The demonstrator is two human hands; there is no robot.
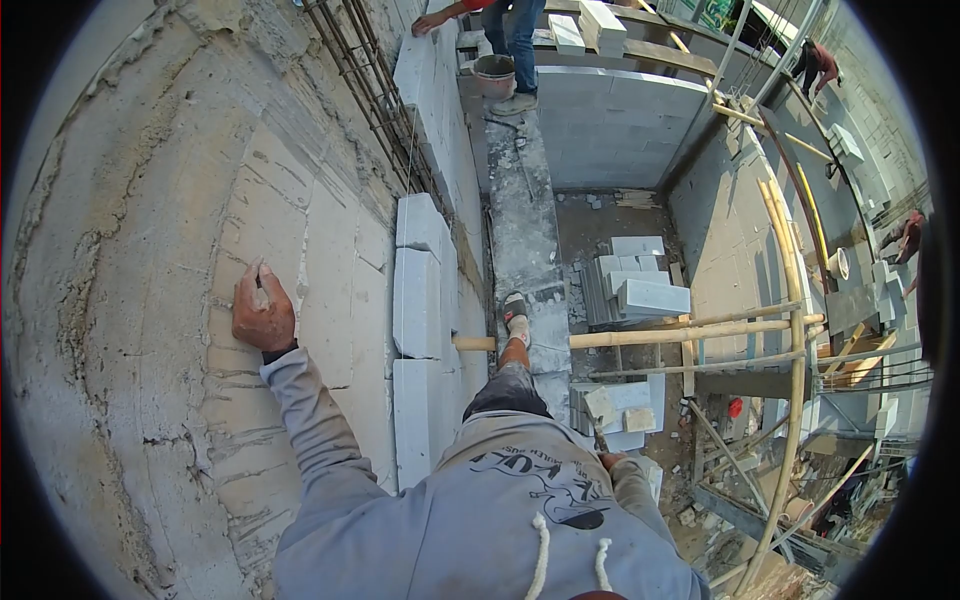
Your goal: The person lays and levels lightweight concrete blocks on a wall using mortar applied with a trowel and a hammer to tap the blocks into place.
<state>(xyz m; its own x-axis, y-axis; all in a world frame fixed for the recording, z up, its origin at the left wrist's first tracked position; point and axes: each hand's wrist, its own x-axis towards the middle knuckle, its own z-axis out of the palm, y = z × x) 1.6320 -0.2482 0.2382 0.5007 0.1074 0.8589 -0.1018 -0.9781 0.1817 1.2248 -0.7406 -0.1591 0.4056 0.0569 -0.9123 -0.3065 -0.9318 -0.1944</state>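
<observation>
My left hand (265, 312) is at the rough plastered wall (225, 400) on the left, fingers curled and fingertips brought close together in a pinch. Whether something small sits between them, I cannot make out. Low by my right side, my right hand (612, 460) is partly hidden by the sleeve. It is closed round the handle of what looks like a trowel (599, 408), its pale blade pointing away from me. Between the plastered wall and the walkway stand white blocks (416, 300) in a row, nearest to my left arm.
A narrow grey plank walkway (522, 200) runs ahead under my foot, with a bamboo pole (680, 332) crossing it. Stacked blocks (650, 297) lie lower right. A person in jeans (522, 40) stands ahead beside a bucket (494, 75). Steel bars (365, 85) rise at the left.
</observation>
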